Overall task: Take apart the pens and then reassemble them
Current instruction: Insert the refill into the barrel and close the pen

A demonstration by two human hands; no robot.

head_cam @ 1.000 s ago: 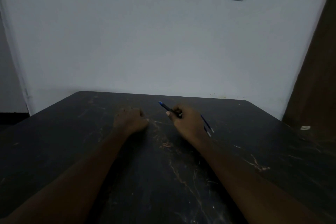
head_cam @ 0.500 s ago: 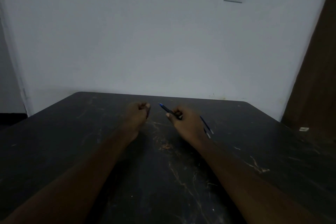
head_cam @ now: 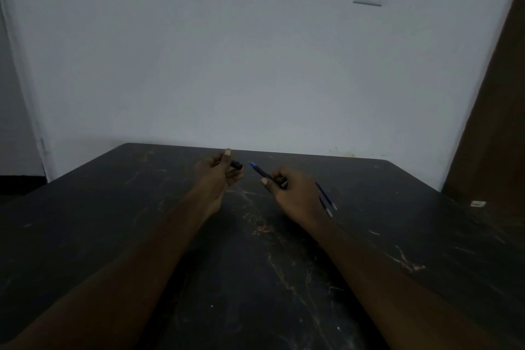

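My right grip point(head_cam: 294, 193) is clamped on the pen point(head_cam: 264, 173): the thumb and curled fingers pinch the dark barrel near its back part, and the blue tip end points up and away from me. My left grip point(head_cam: 218, 177) is closed around a short dark piece point(head_cam: 236, 164), which sticks out between the thumb and the fingers. I think it is a cap or a barrel section, but the light is too weak to be sure. This piece is just to the left of the pen's blue tip, near it but not touching, and its free end faces the tip. To the right of the pen, partly hidden behind my right grip, two thin rods point(head_cam: 326, 203) with pale ends lie on the dark worktop point(head_cam: 255, 278); they look like ink refills. Below the pen the worktop is scratched and marked. I judge that the pen is light and stiff, with smooth plastic that can slip or turn in the fingers, so a firm pinch on the barrel close to the joint is better than a hold far back. The short piece is small and easy to drop; I should hold it by its sides and bring it straight along the pen's axis. The rods are thin and may bend, so they want a gentle hold at the middle.
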